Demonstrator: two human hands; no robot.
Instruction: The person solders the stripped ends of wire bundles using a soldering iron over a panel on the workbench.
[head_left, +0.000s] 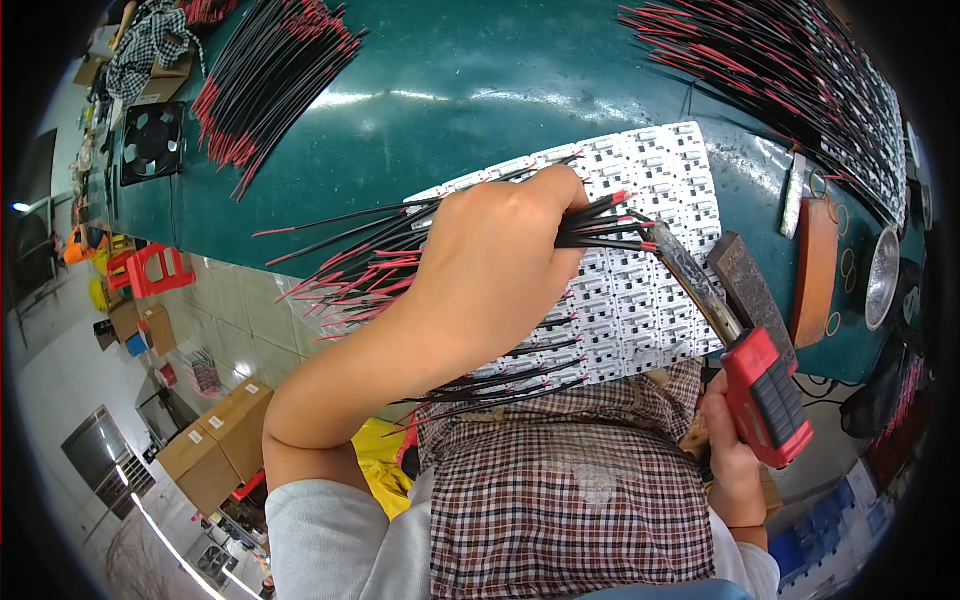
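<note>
My left hand (pixel 495 245) is closed around a bundle of black wires (pixel 602 238) with red ends. It is over a white panel of small circuit boards (pixel 665 300) at the table's near edge. More wires fan out to the left of this hand, and several lie across the panel's lower left part. From the right, my right hand (pixel 730 450) grips a soldering iron (pixel 765 395) with a red and black handle. The iron's tip meets the wire ends just right of my left fingers; whether it touches a board there I cannot tell.
A pile of black and red wires (pixel 275 85) lies at the far left of the green table (pixel 450 100), with a black fan (pixel 153 142) beside it. Wired panels (pixel 850 110) fill the far right. A dark bar (pixel 752 300), brown block (pixel 815 275) and metal bowl (pixel 881 278) are nearer.
</note>
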